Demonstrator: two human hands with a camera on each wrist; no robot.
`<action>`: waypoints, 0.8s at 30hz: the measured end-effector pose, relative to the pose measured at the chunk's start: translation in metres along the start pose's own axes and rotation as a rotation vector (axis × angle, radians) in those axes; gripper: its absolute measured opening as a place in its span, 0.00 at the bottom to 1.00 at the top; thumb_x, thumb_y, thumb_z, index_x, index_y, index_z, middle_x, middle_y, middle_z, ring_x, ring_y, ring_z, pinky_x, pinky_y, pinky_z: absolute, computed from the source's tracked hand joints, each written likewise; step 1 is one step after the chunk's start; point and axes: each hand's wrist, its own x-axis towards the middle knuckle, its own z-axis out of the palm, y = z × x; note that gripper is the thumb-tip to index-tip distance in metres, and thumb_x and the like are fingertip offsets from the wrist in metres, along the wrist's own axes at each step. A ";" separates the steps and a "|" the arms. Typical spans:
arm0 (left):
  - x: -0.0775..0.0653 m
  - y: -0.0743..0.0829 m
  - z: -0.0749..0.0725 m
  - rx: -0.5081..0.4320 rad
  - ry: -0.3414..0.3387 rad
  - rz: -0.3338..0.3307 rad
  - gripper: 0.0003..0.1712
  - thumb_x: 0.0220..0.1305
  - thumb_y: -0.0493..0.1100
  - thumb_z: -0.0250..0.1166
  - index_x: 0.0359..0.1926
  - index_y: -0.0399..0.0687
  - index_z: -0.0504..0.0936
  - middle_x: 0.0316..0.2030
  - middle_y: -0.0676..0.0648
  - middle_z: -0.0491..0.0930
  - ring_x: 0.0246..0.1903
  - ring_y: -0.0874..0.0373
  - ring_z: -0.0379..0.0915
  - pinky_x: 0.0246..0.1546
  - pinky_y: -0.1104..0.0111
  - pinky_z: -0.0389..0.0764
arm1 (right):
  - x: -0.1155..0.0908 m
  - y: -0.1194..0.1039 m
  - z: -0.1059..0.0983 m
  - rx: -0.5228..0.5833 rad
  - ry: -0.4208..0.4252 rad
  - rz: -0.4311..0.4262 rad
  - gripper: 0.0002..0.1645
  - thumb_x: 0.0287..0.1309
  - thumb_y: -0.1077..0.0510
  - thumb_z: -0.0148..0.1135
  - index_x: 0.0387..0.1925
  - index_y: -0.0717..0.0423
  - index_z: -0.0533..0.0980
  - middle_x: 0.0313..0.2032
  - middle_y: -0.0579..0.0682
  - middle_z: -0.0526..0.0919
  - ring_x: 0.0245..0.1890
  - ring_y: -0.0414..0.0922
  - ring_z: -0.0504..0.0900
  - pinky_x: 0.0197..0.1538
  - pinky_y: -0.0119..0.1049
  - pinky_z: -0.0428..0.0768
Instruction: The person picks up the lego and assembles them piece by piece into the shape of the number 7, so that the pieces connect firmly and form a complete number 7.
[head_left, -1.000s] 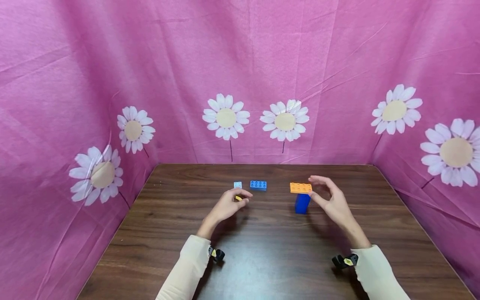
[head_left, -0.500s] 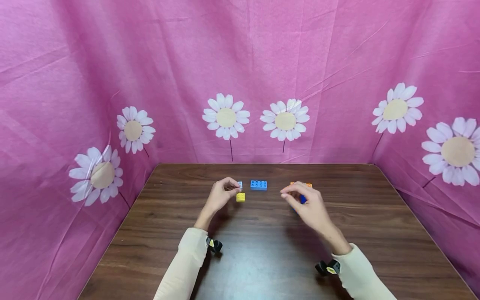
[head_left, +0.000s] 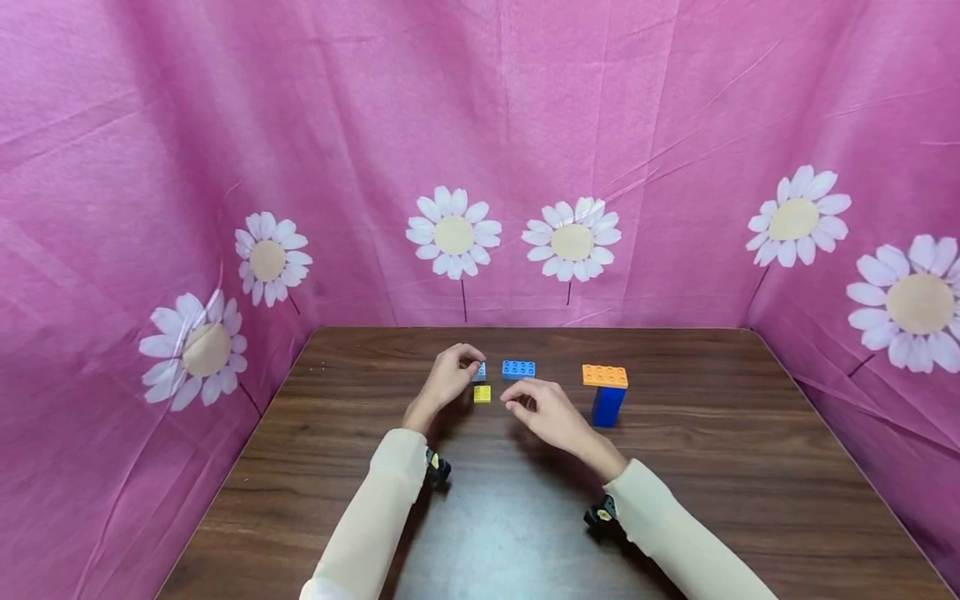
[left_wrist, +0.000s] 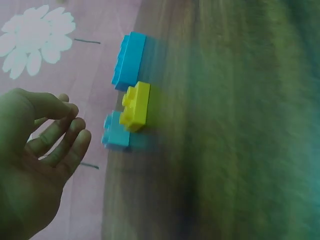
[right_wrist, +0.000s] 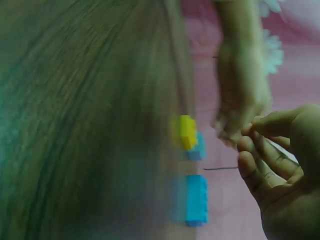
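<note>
My left hand [head_left: 448,373] hovers by the small light-blue brick [head_left: 481,374], fingers loosely bent and nothing visible in them. In the left wrist view, that brick [left_wrist: 116,131] sits apart from the fingertips, partly behind the yellow brick [left_wrist: 136,106]. Just in front of the light-blue one, the yellow brick [head_left: 482,394] rests on the table. My right hand [head_left: 551,410] is above the table, right of the yellow brick and in front of the longer blue brick [head_left: 519,369]. Its fingers are loosely curved, and the right wrist view shows no brick in this hand [right_wrist: 285,170].
To the right stands a dark-blue brick tower [head_left: 607,407] with an orange brick [head_left: 604,376] across its top, overhanging to the left. A pink curtain with daisies [head_left: 480,125] surrounds the back and sides of the brown wooden table [head_left: 690,467].
My right hand has moved left, away from the orange-topped tower, toward the yellow brick. My left hand has shifted back toward the light-blue brick, uncovering the yellow one. The tower stays standing.
</note>
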 end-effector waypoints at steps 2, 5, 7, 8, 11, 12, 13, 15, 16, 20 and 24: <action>0.007 0.005 0.003 0.039 -0.033 0.029 0.09 0.74 0.30 0.62 0.49 0.35 0.87 0.46 0.40 0.86 0.45 0.48 0.84 0.50 0.59 0.86 | 0.006 0.003 0.009 -0.041 -0.037 -0.004 0.07 0.68 0.62 0.71 0.45 0.53 0.88 0.42 0.44 0.89 0.37 0.38 0.84 0.43 0.35 0.84; 0.016 0.012 0.009 0.117 -0.090 0.085 0.10 0.73 0.29 0.61 0.50 0.36 0.87 0.48 0.40 0.84 0.47 0.46 0.83 0.51 0.57 0.86 | 0.012 0.006 0.019 -0.132 -0.090 -0.021 0.12 0.66 0.62 0.71 0.50 0.58 0.86 0.49 0.51 0.88 0.49 0.48 0.86 0.55 0.46 0.85; 0.021 0.016 0.014 0.174 -0.131 0.128 0.11 0.72 0.29 0.61 0.51 0.36 0.87 0.49 0.40 0.83 0.50 0.45 0.82 0.54 0.55 0.85 | 0.015 0.008 0.025 -0.197 -0.134 -0.025 0.16 0.67 0.61 0.71 0.55 0.60 0.84 0.56 0.56 0.86 0.58 0.54 0.84 0.63 0.52 0.82; 0.022 0.018 0.017 0.208 -0.153 0.146 0.12 0.72 0.29 0.61 0.52 0.36 0.87 0.51 0.40 0.83 0.53 0.45 0.82 0.57 0.54 0.84 | 0.017 0.009 0.027 -0.231 -0.157 -0.030 0.18 0.67 0.60 0.70 0.57 0.61 0.83 0.60 0.58 0.84 0.62 0.56 0.81 0.67 0.54 0.80; 0.026 0.020 0.024 0.288 -0.232 0.190 0.16 0.73 0.28 0.61 0.57 0.37 0.86 0.57 0.40 0.83 0.61 0.45 0.79 0.66 0.53 0.79 | 0.018 0.011 0.032 -0.336 -0.222 -0.061 0.22 0.69 0.57 0.70 0.61 0.61 0.81 0.66 0.58 0.81 0.65 0.58 0.76 0.71 0.55 0.75; 0.026 0.020 0.026 0.314 -0.259 0.198 0.17 0.74 0.28 0.60 0.59 0.37 0.85 0.60 0.40 0.82 0.64 0.45 0.78 0.68 0.53 0.78 | 0.019 0.011 0.033 -0.369 -0.237 -0.079 0.23 0.69 0.56 0.70 0.61 0.60 0.81 0.66 0.57 0.81 0.64 0.58 0.76 0.70 0.54 0.75; 0.026 0.020 0.028 0.338 -0.284 0.198 0.18 0.75 0.29 0.59 0.61 0.38 0.85 0.62 0.41 0.82 0.66 0.46 0.77 0.70 0.54 0.77 | 0.018 0.012 0.033 -0.398 -0.247 -0.096 0.23 0.68 0.55 0.71 0.61 0.60 0.81 0.66 0.56 0.81 0.63 0.57 0.76 0.70 0.53 0.75; 0.026 0.020 0.030 0.377 -0.319 0.194 0.19 0.76 0.30 0.58 0.63 0.40 0.84 0.64 0.42 0.81 0.67 0.47 0.76 0.71 0.55 0.76 | 0.018 0.014 0.034 -0.445 -0.256 -0.120 0.23 0.67 0.54 0.72 0.61 0.58 0.81 0.65 0.55 0.81 0.61 0.55 0.76 0.68 0.51 0.76; 0.025 0.020 0.031 0.396 -0.327 0.189 0.19 0.77 0.30 0.58 0.63 0.40 0.84 0.64 0.42 0.81 0.67 0.47 0.77 0.71 0.56 0.76 | 0.017 0.014 0.033 -0.458 -0.258 -0.124 0.24 0.67 0.54 0.72 0.61 0.58 0.81 0.65 0.54 0.81 0.60 0.55 0.76 0.67 0.51 0.76; 0.023 0.020 0.032 0.437 -0.337 0.148 0.16 0.77 0.34 0.61 0.61 0.41 0.85 0.61 0.44 0.81 0.62 0.49 0.79 0.67 0.58 0.79 | 0.013 0.016 0.030 -0.445 -0.250 -0.100 0.24 0.66 0.56 0.73 0.60 0.58 0.81 0.62 0.54 0.78 0.60 0.53 0.76 0.65 0.49 0.78; 0.019 0.017 0.035 0.443 -0.340 0.114 0.14 0.74 0.37 0.67 0.57 0.41 0.84 0.58 0.44 0.78 0.57 0.51 0.79 0.63 0.60 0.81 | 0.008 0.017 0.024 -0.381 -0.238 -0.061 0.19 0.65 0.61 0.73 0.56 0.57 0.83 0.57 0.53 0.78 0.61 0.52 0.77 0.65 0.49 0.80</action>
